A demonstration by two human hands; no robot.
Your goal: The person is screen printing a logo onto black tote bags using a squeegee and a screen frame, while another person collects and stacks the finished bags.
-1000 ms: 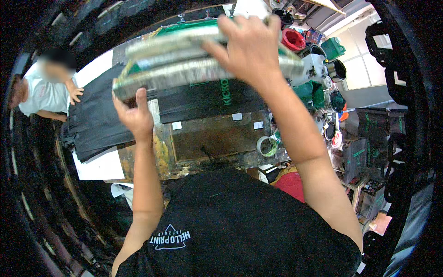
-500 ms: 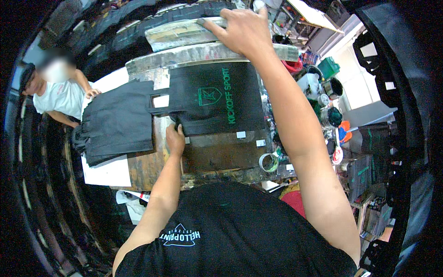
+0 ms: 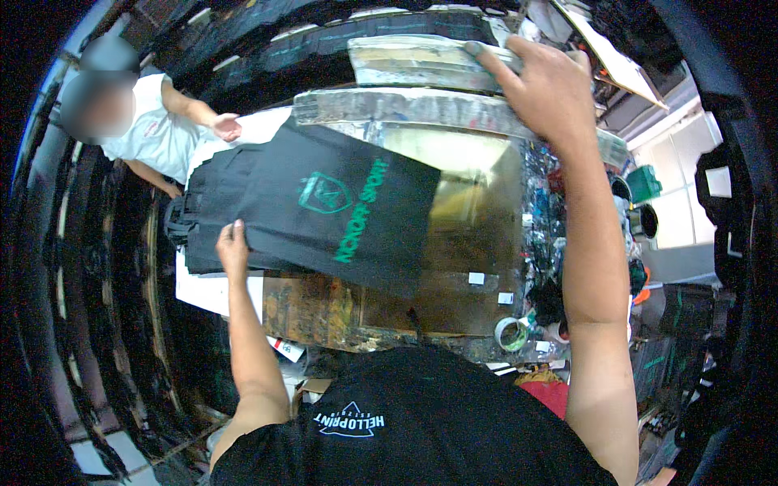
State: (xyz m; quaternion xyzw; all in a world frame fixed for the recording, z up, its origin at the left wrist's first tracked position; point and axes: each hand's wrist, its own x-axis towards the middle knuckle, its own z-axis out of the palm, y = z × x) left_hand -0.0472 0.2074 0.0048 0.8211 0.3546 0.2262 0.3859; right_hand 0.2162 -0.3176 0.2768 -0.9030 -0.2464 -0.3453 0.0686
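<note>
A black tote bag (image 3: 279, 194) with a green shield emblem and lettering slants across the work board (image 3: 478, 219). Its left part overlaps a pile of black bags (image 3: 207, 202). My left hand (image 3: 233, 248) is closed, its fingers pinching the bag near its left end. Higher up on the right, my right hand (image 3: 549, 91) is wrapped over the end of a raised, paint-stained printing frame (image 3: 421, 65). A second pale bar of the frame (image 3: 405, 109) lies nearer, above the board. The right fingertips beyond the frame are partly hidden.
A person in a white shirt (image 3: 154, 121) stands at the far left, one hand (image 3: 227, 126) lifted beside the pile. A tape roll (image 3: 510, 334) sits at the board's near right. Beyond my right arm stand a green container (image 3: 645, 185) and a dark pot (image 3: 644, 220).
My left hand has drawn the printed bag leftward off much of the board and onto the pile, uncovering the shiny surface. My right hand stays on the frame. The other person's hand has lifted.
</note>
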